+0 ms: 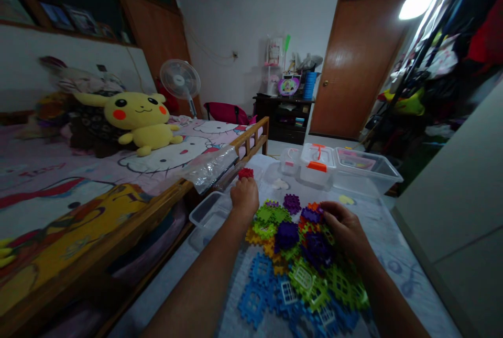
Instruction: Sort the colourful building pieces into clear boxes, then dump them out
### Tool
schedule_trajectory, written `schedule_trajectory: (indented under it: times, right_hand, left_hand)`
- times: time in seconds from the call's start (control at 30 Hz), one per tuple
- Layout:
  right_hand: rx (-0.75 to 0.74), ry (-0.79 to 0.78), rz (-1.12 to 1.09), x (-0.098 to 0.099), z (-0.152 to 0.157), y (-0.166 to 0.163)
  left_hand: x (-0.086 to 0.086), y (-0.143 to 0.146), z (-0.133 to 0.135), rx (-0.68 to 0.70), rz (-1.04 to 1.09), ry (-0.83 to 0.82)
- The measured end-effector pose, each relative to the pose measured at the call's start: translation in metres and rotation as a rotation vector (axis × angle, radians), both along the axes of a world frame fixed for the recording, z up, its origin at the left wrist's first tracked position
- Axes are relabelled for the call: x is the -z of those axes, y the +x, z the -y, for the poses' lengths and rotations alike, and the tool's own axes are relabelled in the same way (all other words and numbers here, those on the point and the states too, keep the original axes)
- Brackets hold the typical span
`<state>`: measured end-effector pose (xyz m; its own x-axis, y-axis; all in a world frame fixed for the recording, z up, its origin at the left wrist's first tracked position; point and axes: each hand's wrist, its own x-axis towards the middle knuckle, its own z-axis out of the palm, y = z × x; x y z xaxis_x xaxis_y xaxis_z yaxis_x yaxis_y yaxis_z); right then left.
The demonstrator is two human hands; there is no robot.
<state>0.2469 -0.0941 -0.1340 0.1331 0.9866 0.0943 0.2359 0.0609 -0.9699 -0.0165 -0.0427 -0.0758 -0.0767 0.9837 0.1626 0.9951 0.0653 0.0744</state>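
A heap of interlocking plastic toy pieces, in green, purple, blue, yellow and orange, lies on a pale patterned cloth in front of me. My left hand is closed on a red toy piece at the far left edge of the heap. My right hand rests curled on the right side of the heap, fingertips on purple and orange pieces. What its fingers hold, if anything, is hidden.
A clear tub sits by my left hand, beside the wooden bed rail. Clear plastic boxes with orange latches stand behind the heap. A plastic bag lies over the rail. A yellow plush toy sits on the bed.
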Motion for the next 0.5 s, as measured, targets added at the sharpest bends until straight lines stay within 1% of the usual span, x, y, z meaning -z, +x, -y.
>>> schedule_trajectory:
  times: [0.13,0.27,0.5]
  right_hand:
    - [-0.006,0.013,0.019,-0.002,0.0,0.0]
    - [-0.005,0.011,-0.002,-0.002,0.0,0.0]
    - [-0.011,0.009,0.0,0.001,-0.002,0.002]
  left_hand:
    - [0.004,0.004,0.0,0.029,0.012,0.003]
    - [0.006,0.017,-0.001,0.077,0.036,0.008]
    - [0.008,0.047,0.002,0.238,0.076,0.026]
